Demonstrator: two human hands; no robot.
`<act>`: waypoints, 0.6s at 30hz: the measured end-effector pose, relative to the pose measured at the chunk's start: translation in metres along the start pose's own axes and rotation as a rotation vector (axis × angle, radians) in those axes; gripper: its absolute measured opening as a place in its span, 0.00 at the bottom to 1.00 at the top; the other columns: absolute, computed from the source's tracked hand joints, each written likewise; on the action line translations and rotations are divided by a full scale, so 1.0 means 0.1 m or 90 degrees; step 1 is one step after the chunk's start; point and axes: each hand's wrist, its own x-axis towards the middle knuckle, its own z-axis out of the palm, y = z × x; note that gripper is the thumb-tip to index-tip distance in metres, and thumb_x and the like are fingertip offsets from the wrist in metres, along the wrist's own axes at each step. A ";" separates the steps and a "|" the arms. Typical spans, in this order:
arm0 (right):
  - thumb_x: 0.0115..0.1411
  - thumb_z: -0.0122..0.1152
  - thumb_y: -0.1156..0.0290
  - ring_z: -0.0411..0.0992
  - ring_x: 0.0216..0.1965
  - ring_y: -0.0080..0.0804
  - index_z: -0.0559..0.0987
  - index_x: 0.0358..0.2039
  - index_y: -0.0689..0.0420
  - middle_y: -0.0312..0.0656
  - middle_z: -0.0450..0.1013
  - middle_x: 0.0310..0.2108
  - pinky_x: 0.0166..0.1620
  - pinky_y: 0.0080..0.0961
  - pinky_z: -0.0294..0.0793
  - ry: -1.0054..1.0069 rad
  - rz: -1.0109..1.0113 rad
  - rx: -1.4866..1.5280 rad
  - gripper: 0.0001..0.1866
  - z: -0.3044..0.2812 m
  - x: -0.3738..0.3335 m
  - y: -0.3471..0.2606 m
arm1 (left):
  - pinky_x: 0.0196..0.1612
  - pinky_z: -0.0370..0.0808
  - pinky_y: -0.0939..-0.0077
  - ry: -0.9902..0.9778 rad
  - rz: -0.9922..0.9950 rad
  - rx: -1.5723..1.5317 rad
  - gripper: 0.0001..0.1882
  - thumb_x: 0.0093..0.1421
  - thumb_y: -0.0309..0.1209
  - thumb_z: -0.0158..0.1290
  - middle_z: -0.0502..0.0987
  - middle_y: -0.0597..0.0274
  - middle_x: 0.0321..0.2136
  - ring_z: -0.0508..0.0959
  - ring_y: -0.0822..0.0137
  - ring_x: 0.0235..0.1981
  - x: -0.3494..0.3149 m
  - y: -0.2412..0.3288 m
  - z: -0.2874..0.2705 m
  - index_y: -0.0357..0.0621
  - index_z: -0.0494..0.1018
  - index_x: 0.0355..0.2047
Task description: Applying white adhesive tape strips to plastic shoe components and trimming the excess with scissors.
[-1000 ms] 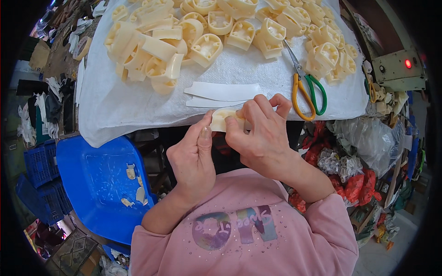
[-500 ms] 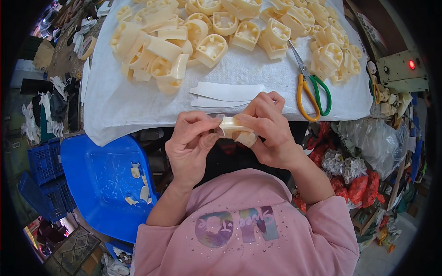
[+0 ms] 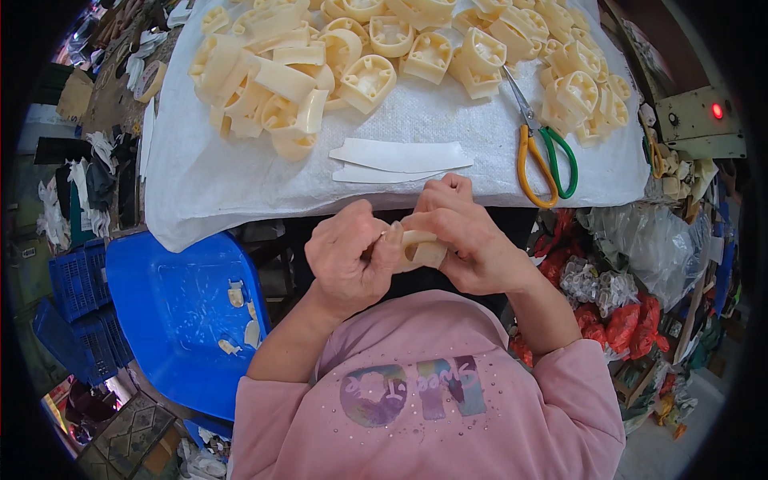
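Note:
Between my two hands, just in front of the table's near edge, is a cream plastic block [image 3: 424, 253], hollow and shaped like a shoe heel. My right hand [image 3: 472, 244] grips its right side, fingers bent over the top. My left hand [image 3: 348, 252] is closed at its left end, the thumb pressed along the edge; the curled fingers hide much of that side. Beyond my hands, two white curved strips [image 3: 404, 154] lie overlapping on the white cloth [image 3: 232, 180]. To their right rest scissors [image 3: 532, 140] with one yellow and one green handle.
Many similar cream blocks [image 3: 368, 84] are piled across the table's far part. At my left stands a blue plastic tub [image 3: 184, 320] holding a few cream scraps [image 3: 236, 294]. Red bags [image 3: 632, 326] and clear plastic sheeting [image 3: 656, 240] sit at the right, below a box with a red light [image 3: 717, 112].
My left hand has rolled into a tighter curl at the block's left end. Both hands and the block have come slightly lower, toward me, and the block has tilted.

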 end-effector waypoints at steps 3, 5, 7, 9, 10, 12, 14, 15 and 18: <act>0.40 0.56 0.83 0.61 0.34 0.34 0.73 0.35 0.56 0.37 0.61 0.27 0.42 0.33 0.52 -0.039 0.012 0.001 0.18 -0.03 0.00 -0.01 | 0.14 0.57 0.77 0.026 -0.050 0.052 0.08 0.53 0.25 0.56 0.60 0.64 0.11 0.60 0.69 0.11 0.00 0.03 0.02 0.39 0.69 0.20; 0.41 0.58 0.82 0.61 0.34 0.34 0.74 0.35 0.55 0.36 0.61 0.26 0.42 0.34 0.52 -0.048 0.017 -0.003 0.18 -0.04 0.01 0.01 | 0.17 0.59 0.79 -0.008 -0.208 -0.111 0.07 0.50 0.26 0.59 0.61 0.65 0.13 0.62 0.69 0.15 -0.09 0.02 0.00 0.39 0.72 0.21; 0.42 0.61 0.78 0.62 0.34 0.33 0.74 0.36 0.52 0.34 0.63 0.27 0.42 0.35 0.51 0.013 -0.010 -0.020 0.17 -0.05 0.02 0.03 | 0.21 0.61 0.78 0.009 -0.172 -0.100 0.06 0.47 0.25 0.61 0.63 0.65 0.16 0.64 0.68 0.18 0.01 0.13 0.01 0.40 0.74 0.22; 0.42 0.63 0.76 0.62 0.36 0.34 0.75 0.36 0.51 0.33 0.64 0.29 0.43 0.37 0.51 0.013 -0.034 -0.087 0.17 -0.11 0.06 0.02 | 0.24 0.63 0.78 0.027 -0.136 -0.089 0.06 0.44 0.24 0.62 0.65 0.66 0.19 0.66 0.67 0.21 0.03 0.13 0.01 0.41 0.75 0.24; 0.42 0.65 0.73 0.63 0.37 0.34 0.76 0.36 0.49 0.32 0.65 0.31 0.43 0.38 0.51 0.014 -0.058 -0.152 0.17 -0.14 0.07 0.01 | 0.27 0.64 0.77 0.045 -0.046 0.004 0.10 0.41 0.22 0.63 0.66 0.66 0.21 0.67 0.66 0.24 -0.01 0.07 0.00 0.42 0.76 0.26; 0.42 0.67 0.70 0.63 0.39 0.37 0.76 0.36 0.48 0.34 0.66 0.34 0.46 0.40 0.51 0.030 -0.074 -0.186 0.17 -0.09 0.08 0.03 | 0.32 0.66 0.73 0.065 0.028 0.105 0.17 0.34 0.14 0.61 0.67 0.66 0.22 0.68 0.64 0.26 -0.04 0.04 -0.04 0.44 0.78 0.28; 0.42 0.68 0.68 0.64 0.42 0.39 0.76 0.36 0.47 0.35 0.67 0.37 0.48 0.41 0.50 0.045 -0.094 -0.216 0.18 -0.14 0.12 -0.04 | 0.32 0.66 0.73 0.077 0.041 0.132 0.18 0.34 0.13 0.60 0.67 0.66 0.22 0.68 0.64 0.26 -0.04 -0.01 -0.09 0.45 0.78 0.28; 0.43 0.69 0.65 0.63 0.44 0.42 0.76 0.36 0.49 0.39 0.67 0.40 0.50 0.41 0.52 0.050 -0.068 -0.197 0.18 -0.24 0.16 -0.19 | 0.32 0.66 0.73 0.086 0.051 0.153 0.19 0.33 0.12 0.59 0.67 0.66 0.22 0.68 0.64 0.27 -0.05 -0.04 -0.12 0.45 0.78 0.28; 0.44 0.70 0.62 0.63 0.47 0.44 0.75 0.38 0.53 0.47 0.66 0.43 0.51 0.39 0.56 0.143 -0.039 -0.110 0.20 -0.20 0.11 -0.29 | 0.33 0.66 0.72 0.104 0.025 0.130 0.19 0.34 0.12 0.58 0.66 0.64 0.24 0.67 0.62 0.29 -0.07 -0.02 -0.21 0.46 0.77 0.28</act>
